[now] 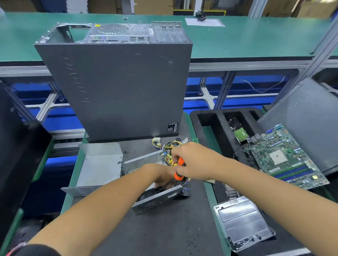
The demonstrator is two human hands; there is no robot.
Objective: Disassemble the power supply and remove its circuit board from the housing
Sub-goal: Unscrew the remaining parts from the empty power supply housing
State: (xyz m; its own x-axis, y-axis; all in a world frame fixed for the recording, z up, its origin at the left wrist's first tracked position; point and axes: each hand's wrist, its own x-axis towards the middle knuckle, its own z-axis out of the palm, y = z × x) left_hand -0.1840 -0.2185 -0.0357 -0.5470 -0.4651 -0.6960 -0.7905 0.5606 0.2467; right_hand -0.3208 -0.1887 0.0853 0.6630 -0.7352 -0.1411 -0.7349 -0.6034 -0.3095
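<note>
Dark grey computer case (115, 86), faint embossed lettering down the side panel, small black label with white print at lower corner. Bare silver-grey housing (153, 201), perforated mesh pattern on its walls. Detached silver cover (99, 167), plain. Yellow circuit board (168, 158) showing inside. Yellow, black and blue wire bundle (168, 144), white connectors. Orange-and-black screwdriver handle (180, 170). Black mat (169, 234) over green bench (245, 40). Green motherboard (285, 158), blue slots. Clear screw tray (243, 222), black screws.
</note>
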